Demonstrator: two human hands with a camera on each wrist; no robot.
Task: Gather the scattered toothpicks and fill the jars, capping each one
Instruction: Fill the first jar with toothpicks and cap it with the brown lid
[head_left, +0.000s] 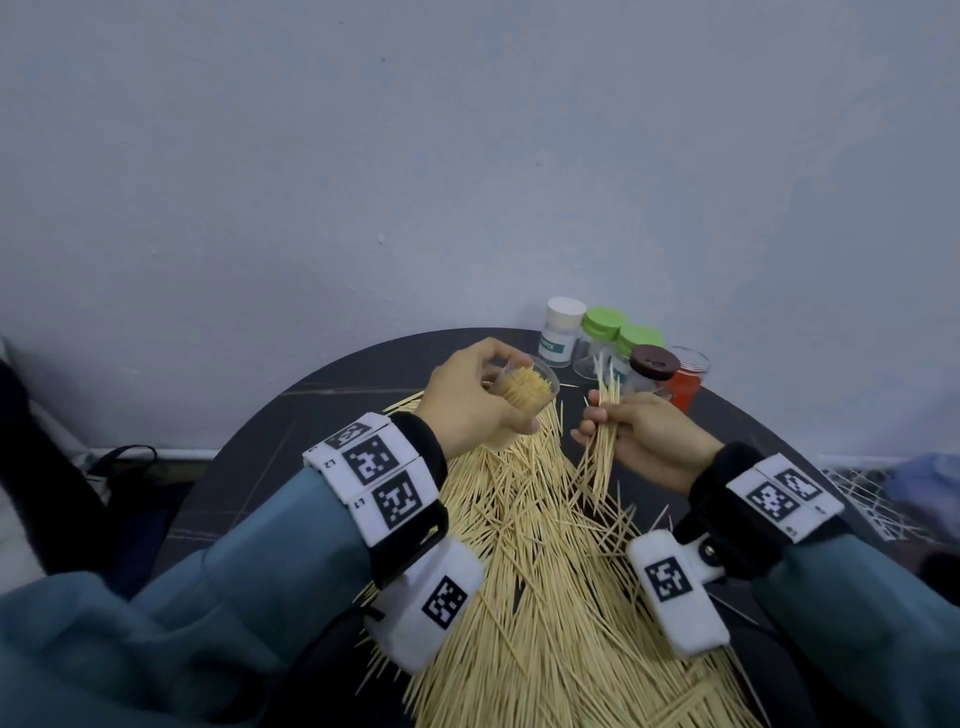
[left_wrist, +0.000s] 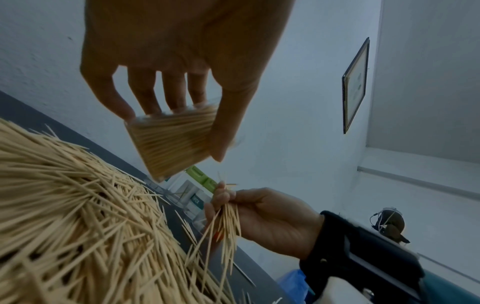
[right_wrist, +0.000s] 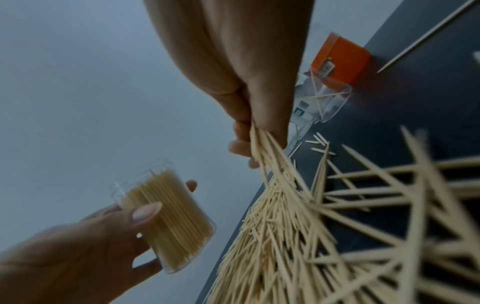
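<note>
Now the left hand (head_left: 470, 395) grips a clear, toothpick-packed jar (head_left: 524, 391), the right hand (head_left: 649, 436) pinching a thin wooden bundle (head_left: 605, 441).

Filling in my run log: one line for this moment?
left hand: holds open jar, nearly full | right hand: pinches toothpick bundle | pile: on table

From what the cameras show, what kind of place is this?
Probably a plain indoor room, perhaps an office. A small round dark table stands against a bare pale wall, a framed picture hangs higher up, and a dark bag lies on the floor.
</note>
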